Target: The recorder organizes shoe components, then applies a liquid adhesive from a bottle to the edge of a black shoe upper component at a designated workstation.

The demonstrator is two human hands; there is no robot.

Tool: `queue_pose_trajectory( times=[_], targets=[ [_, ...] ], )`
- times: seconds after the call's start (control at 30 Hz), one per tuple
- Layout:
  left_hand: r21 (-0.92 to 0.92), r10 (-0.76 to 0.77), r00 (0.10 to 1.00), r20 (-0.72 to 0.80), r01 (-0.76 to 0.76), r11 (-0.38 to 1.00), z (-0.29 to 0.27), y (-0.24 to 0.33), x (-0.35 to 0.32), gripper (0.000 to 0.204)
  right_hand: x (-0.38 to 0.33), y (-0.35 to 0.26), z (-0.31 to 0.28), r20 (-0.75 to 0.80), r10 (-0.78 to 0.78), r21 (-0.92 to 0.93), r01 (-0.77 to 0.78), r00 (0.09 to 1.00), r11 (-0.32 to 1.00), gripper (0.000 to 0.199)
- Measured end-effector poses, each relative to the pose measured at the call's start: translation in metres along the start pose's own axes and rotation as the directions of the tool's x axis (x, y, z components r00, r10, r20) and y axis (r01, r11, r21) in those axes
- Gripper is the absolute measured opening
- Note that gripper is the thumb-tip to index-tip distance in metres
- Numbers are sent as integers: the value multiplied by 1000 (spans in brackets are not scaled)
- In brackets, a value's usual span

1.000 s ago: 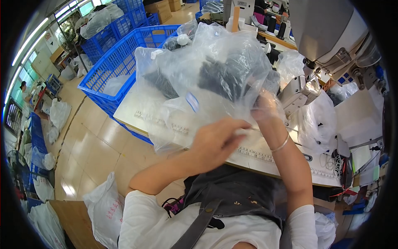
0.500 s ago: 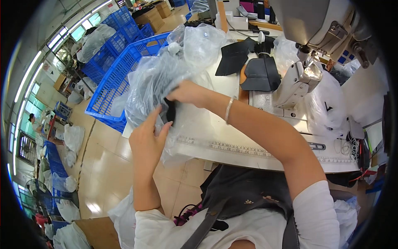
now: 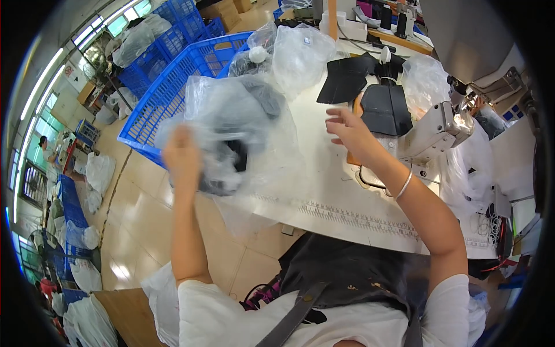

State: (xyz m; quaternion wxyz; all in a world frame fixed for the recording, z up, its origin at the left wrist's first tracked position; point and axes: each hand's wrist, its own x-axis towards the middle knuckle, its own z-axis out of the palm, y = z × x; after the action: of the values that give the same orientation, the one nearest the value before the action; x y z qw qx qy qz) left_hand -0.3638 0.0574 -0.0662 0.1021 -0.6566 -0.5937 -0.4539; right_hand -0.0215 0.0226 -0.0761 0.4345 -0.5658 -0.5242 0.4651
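A clear plastic bag [image 3: 222,110] with grey and black pieces in it lies on the left of the white table [image 3: 312,168]. At the bag's left side is my left hand [image 3: 182,155], smeared by motion, so its grip does not show. A black opening or piece [image 3: 237,155] appears at the bag's near side. My right hand [image 3: 350,134] is raised above the table with its fingers apart and nothing in them. It is nearest to a dark stitched piece [image 3: 386,110] beside the sewing machine [image 3: 436,134]. Behind that lies a flat black piece [image 3: 345,78].
A blue plastic crate [image 3: 159,104] stands beyond the bag at the left. More clear bags [image 3: 298,55] lie at the table's back, others [image 3: 465,156] right of the machine. A ruler strip [image 3: 352,217] runs along the front edge. Thread cones [image 3: 401,24] stand behind.
My right hand has left the bag and moved right, opening toward the machine. My left hand has shifted left and up along the bag, which has spread and settled. The view has shifted slightly.
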Motion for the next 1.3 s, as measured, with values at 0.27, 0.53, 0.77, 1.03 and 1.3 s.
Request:
queue_pose_trajectory(
  times=[0.27, 0.53, 0.77, 1.03, 1.3],
  targets=[
    [-729, -428, 878, -214, 148, 668, -116, -110, 52, 20, 54, -7, 78, 334, 140, 309, -248, 932, 918, 73],
    [-677, -343, 930, -130, 170, 716, -158, -100, 2, 19, 91, -5, 150, 80, 214, 182, -225, 974, 957, 37],
    [-706, -284, 959, -26, 183, 684, -127, -83, -6, 18, 75, -8, 52, 40, -63, 152, 56, 997, 987, 15],
    [-732, -260, 959, 110, 255, 631, -31, -21, 60, 17, 11, 33, -41, -150, -19, 131, 38, 989, 991, 35],
    [-861, 46, 968, 248, 199, 469, 72, 93, 2, 20, -12, -8, -18, -67, 221, -73, -226, 973, 971, 74]
  ],
)
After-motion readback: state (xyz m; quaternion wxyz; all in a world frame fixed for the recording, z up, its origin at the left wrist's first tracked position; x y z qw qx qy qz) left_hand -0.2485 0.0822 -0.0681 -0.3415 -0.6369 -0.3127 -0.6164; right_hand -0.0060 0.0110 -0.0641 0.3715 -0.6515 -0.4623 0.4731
